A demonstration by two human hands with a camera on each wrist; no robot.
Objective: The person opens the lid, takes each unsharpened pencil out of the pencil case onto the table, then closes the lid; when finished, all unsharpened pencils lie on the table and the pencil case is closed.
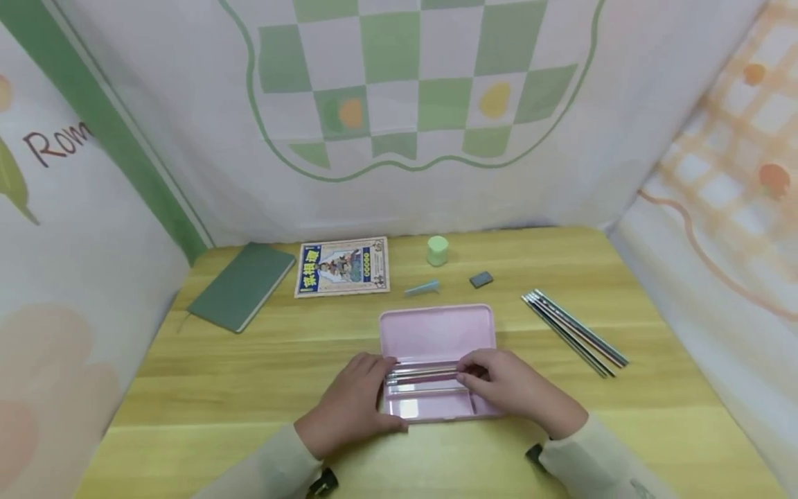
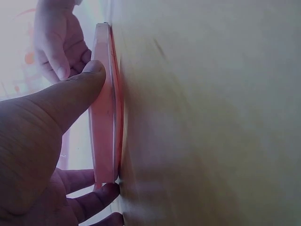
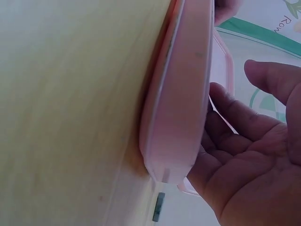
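Note:
A pink pencil case (image 1: 436, 333) lies on the table with its lid laid back. Several slim pencils (image 1: 424, 373) rest lengthwise in its tray. My left hand (image 1: 350, 402) grips the case's left end, thumb pressed on the front wall and fingers around the end. Over the right part of the tray is my right hand (image 1: 508, 384), its fingertips dipping past the rim beside the pencils' right ends. In the right wrist view, the right thumb (image 3: 270, 77) stands apart from the bent fingers, with nothing showing between them.
Behind the case lie a light blue small tool (image 1: 422, 288), a dark eraser-like block (image 1: 481, 279) and a green cylinder (image 1: 438, 251). An illustrated booklet (image 1: 343, 267) and a green notebook (image 1: 240, 287) lie back left. Several more pencils (image 1: 573, 333) lie at right.

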